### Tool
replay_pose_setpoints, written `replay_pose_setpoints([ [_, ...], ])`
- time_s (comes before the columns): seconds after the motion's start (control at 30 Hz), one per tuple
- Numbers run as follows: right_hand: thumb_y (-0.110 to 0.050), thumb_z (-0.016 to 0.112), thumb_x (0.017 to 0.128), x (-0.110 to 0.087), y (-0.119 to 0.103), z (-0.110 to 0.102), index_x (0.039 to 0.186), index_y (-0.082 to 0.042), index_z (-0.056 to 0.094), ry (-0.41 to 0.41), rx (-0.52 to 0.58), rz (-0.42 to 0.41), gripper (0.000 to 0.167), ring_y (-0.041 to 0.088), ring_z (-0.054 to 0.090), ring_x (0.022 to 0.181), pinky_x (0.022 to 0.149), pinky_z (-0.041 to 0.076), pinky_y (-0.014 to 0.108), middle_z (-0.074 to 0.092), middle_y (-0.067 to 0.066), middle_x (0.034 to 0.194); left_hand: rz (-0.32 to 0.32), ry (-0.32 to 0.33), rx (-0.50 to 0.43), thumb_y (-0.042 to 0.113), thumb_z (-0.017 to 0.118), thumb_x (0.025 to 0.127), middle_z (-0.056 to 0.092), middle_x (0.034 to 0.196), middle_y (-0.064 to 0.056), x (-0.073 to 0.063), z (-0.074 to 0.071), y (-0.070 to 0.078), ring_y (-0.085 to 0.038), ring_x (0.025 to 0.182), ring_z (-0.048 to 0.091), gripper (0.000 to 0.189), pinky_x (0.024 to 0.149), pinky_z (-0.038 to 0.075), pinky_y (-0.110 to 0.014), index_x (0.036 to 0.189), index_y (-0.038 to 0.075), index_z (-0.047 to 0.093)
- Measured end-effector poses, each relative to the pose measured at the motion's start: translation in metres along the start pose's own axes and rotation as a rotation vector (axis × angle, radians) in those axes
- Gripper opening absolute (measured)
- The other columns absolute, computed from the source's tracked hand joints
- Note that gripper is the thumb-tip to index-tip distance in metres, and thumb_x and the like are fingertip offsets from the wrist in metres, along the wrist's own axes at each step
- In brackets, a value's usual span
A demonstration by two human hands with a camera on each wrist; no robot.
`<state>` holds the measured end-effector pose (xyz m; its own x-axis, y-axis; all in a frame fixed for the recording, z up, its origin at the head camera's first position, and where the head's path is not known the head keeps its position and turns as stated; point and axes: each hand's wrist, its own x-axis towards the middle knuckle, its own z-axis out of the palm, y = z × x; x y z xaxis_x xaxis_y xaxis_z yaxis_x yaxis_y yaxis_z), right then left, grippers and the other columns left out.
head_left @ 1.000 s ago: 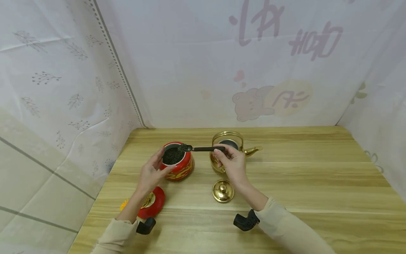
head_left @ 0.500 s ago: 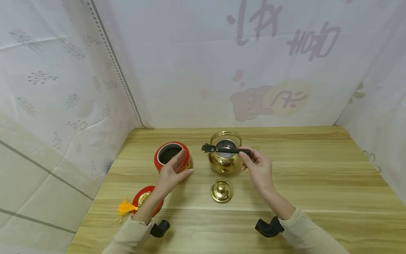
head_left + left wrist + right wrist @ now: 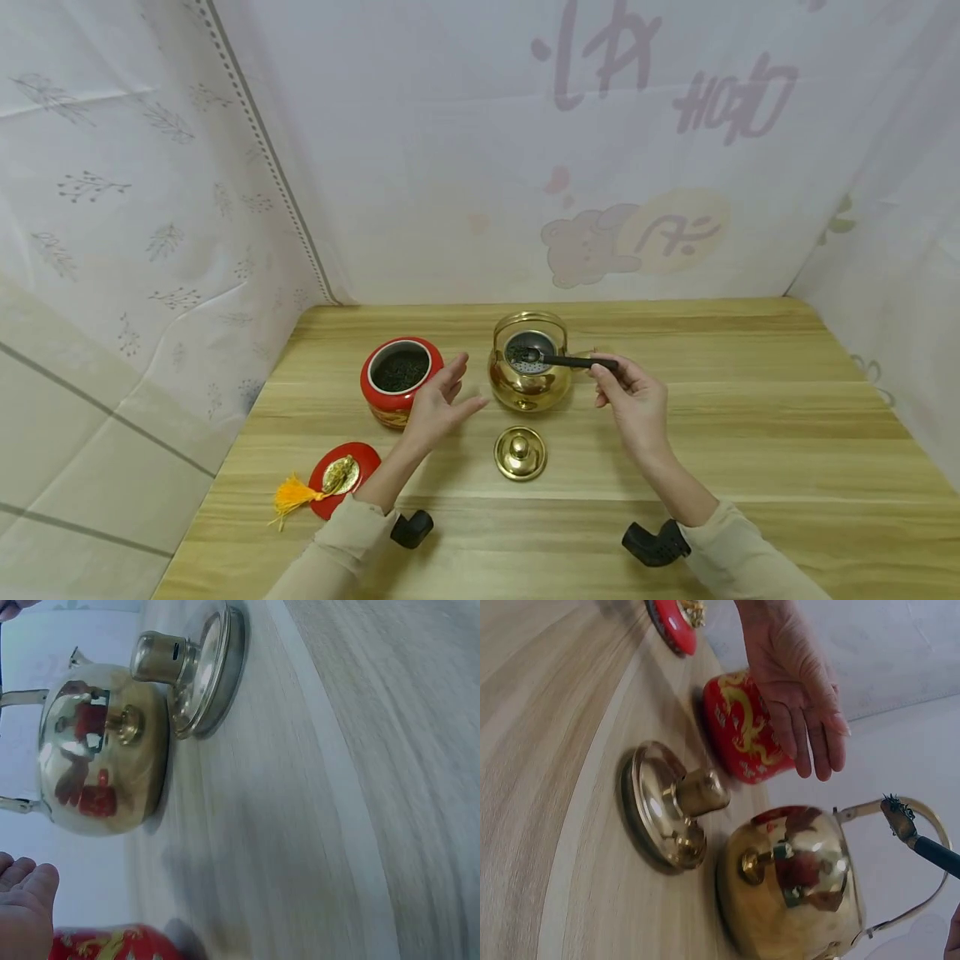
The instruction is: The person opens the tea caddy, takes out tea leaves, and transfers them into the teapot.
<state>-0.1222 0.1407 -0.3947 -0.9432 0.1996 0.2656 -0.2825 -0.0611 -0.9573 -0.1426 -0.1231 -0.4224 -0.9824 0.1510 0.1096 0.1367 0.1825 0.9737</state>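
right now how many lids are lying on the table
2: the gold lid in front of the gold teapot, and the red lid in front of the red jar; no others show.

The person wears a loose, light beige left sleeve [image 3: 339, 537] and a matching right sleeve [image 3: 742, 550], both plain, with soft creases in the cloth. Each ends short of the wrist, leaving the left hand [image 3: 442, 408] and the right hand [image 3: 636, 408] bare. A short black left wrist piece [image 3: 412, 529], bent like an elbow, juts out beside its cuff. The black right wrist piece [image 3: 654, 543] is also bent, with small holes near the sleeve.
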Motion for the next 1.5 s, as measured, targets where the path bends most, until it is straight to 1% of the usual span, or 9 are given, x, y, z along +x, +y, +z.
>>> replay_pose_setpoints([
  [0.17,-0.008,0.064,0.088,0.002,0.004,-0.003,0.105,0.012,0.063,0.022,-0.008,0.022,0.026,0.008,0.054,0.053,0.047,0.049,0.016,0.067,0.001,0.076,-0.005,-0.005,0.016,0.008,0.075,0.079,0.034,0.148,-0.019,0.008,0.009,-0.005,-0.032,0.136,0.033,0.077,0.112,0.032,-0.039,0.143,-0.003,0.034],
  [0.3,-0.01,0.065,0.088,0.005,0.006,-0.004,0.103,0.008,0.065,0.046,-0.02,0.038,0.023,0.008,0.053,0.053,0.047,0.049,0.016,0.065,0.001,0.075,-0.036,-0.001,0.036,0.011,0.077,0.078,0.034,0.149,-0.015,0.014,0.015,-0.005,-0.028,0.137,0.033,0.079,0.111,0.033,-0.036,0.144,0.0,0.034],
  [0.5,-0.011,0.065,0.088,0.008,0.011,-0.005,0.104,0.006,0.066,0.038,-0.047,0.044,0.023,0.008,0.053,0.053,0.047,0.049,0.016,0.064,0.001,0.075,-0.021,-0.012,0.046,0.01,0.076,0.079,0.03,0.15,-0.019,0.023,0.023,-0.006,-0.033,0.139,0.028,0.081,0.113,0.03,-0.045,0.144,-0.004,0.03],
  [0.7,-0.009,0.065,0.088,0.012,0.011,-0.004,0.107,0.01,0.063,0.027,-0.044,0.077,0.027,0.008,0.053,0.052,0.047,0.049,0.016,0.063,-0.002,0.074,-0.019,0.008,0.079,0.015,0.077,0.078,0.031,0.15,-0.018,0.029,0.03,-0.01,-0.033,0.138,0.029,0.081,0.112,0.031,-0.044,0.144,-0.003,0.032],
  [0.9,-0.004,0.063,0.088,0.011,0.0,0.0,0.108,0.013,0.061,0.014,-0.069,0.114,0.026,0.008,0.053,0.052,0.048,0.05,0.016,0.061,-0.006,0.071,-0.022,0.018,0.096,0.015,0.077,0.078,0.03,0.151,-0.017,0.035,0.034,-0.012,-0.03,0.14,0.028,0.083,0.113,0.03,-0.041,0.144,-0.002,0.031],
  [1.07,-0.005,0.064,0.088,0.015,0.007,0.001,0.106,0.009,0.064,0.012,-0.097,0.105,0.023,0.008,0.053,0.053,0.048,0.05,0.016,0.06,-0.005,0.07,-0.026,0.03,0.112,0.016,0.078,0.077,0.032,0.15,-0.016,0.038,0.037,-0.013,-0.029,0.139,0.029,0.082,0.113,0.03,-0.04,0.144,0.0,0.033],
  [1.3,-0.014,0.066,0.088,0.022,0.018,-0.001,0.104,0.006,0.066,-0.006,-0.179,0.065,0.026,0.007,0.054,0.052,0.048,0.051,0.018,0.059,-0.005,0.07,0.01,0.037,0.136,0.015,0.078,0.077,0.035,0.148,-0.018,0.041,0.04,-0.014,-0.029,0.137,0.032,0.082,0.113,0.031,-0.039,0.143,-0.002,0.034],
  [1.4,-0.014,0.066,0.088,0.023,0.015,-0.001,0.106,0.006,0.066,-0.021,-0.198,0.076,0.026,0.007,0.054,0.052,0.048,0.051,0.019,0.059,-0.005,0.07,0.015,0.035,0.111,0.012,0.078,0.077,0.034,0.148,-0.019,0.041,0.042,-0.015,-0.03,0.137,0.033,0.081,0.112,0.032,-0.038,0.143,-0.004,0.033],
  [1.5,-0.011,0.065,0.089,0.023,0.003,0.002,0.106,0.008,0.065,-0.041,-0.217,0.08,0.025,0.008,0.054,0.051,0.047,0.05,0.017,0.058,-0.007,0.069,0.016,0.031,0.091,0.011,0.077,0.078,0.034,0.148,-0.02,0.041,0.043,-0.016,-0.03,0.136,0.034,0.08,0.112,0.032,-0.038,0.143,-0.004,0.033],
])
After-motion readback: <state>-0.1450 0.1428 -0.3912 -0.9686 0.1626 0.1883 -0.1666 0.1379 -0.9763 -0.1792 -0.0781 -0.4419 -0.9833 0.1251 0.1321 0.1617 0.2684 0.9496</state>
